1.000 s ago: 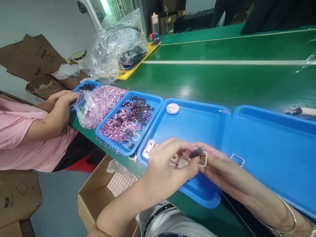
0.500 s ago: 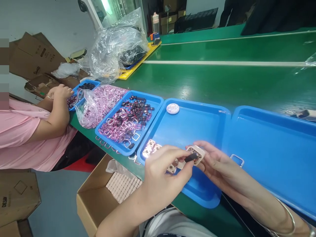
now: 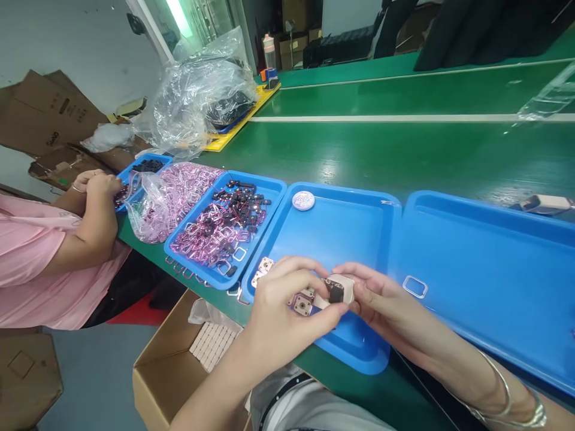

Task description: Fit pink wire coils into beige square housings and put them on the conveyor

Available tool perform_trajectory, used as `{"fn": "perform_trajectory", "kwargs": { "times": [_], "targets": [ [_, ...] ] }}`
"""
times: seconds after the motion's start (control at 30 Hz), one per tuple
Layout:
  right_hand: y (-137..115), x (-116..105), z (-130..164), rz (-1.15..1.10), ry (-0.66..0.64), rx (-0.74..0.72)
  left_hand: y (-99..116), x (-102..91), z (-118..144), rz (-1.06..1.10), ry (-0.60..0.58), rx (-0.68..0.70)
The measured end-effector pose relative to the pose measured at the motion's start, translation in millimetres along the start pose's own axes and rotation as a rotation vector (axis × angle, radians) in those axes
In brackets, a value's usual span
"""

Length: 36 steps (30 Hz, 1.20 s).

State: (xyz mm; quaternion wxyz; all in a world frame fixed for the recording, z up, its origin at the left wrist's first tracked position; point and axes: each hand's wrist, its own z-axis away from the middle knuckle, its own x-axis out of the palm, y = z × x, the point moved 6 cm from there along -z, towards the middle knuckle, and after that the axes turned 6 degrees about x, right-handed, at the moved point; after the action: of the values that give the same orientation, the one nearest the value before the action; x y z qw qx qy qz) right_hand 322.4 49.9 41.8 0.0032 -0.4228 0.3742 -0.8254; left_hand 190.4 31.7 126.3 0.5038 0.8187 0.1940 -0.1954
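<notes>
Hands: my left hand [image 3: 281, 305] and right hand [image 3: 381, 299] both pinch one beige housing [image 3: 342, 288] over the near edge of the middle tray [image 3: 350, 233], with a black part [image 3: 335, 294] seated in it.
Done: a few housings [image 3: 302, 302] lie under my left fingers.
Left: the left tray [image 3: 197, 274] holds many loose coils [image 3: 211, 236].
Far: a co-worker's hands [image 3: 96, 182] are at a small tray [image 3: 150, 164].

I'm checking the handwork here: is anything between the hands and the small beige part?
Nothing visible. The left hand and right hand both hold the beige part directly, above the blue tray's near edge.
</notes>
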Motion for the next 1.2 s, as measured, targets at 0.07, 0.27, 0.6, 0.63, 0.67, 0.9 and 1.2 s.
{"fn": "perform_trajectory", "kwargs": {
  "times": [0.07,0.27,0.6,0.63,0.67,0.9,1.2],
  "targets": [
    [0,1,0,0.003,-0.002,-0.002,4,-0.5,-1,0.002,-0.022,0.048],
    [1,1,-1,-0.028,-0.002,0.012,3,-3.5,2,0.047,-0.015,0.080],
    [1,2,2,-0.028,0.049,0.043,-9,4.4,1,0.081,-0.042,0.078],
    [2,2,1,-0.028,0.050,0.049,-10,4.4,1,0.088,-0.028,0.062],
    [3,2,1,-0.028,0.047,0.056,-12,4.4,2,0.091,-0.021,0.046],
    [5,3,-1,-0.033,-0.004,0.056,-12,1.8,3,0.079,-0.040,-0.026],
    [10,-3,-2,0.055,0.065,0.057,-26,16.1,0,0.331,-0.034,-0.350]
  ]
}}
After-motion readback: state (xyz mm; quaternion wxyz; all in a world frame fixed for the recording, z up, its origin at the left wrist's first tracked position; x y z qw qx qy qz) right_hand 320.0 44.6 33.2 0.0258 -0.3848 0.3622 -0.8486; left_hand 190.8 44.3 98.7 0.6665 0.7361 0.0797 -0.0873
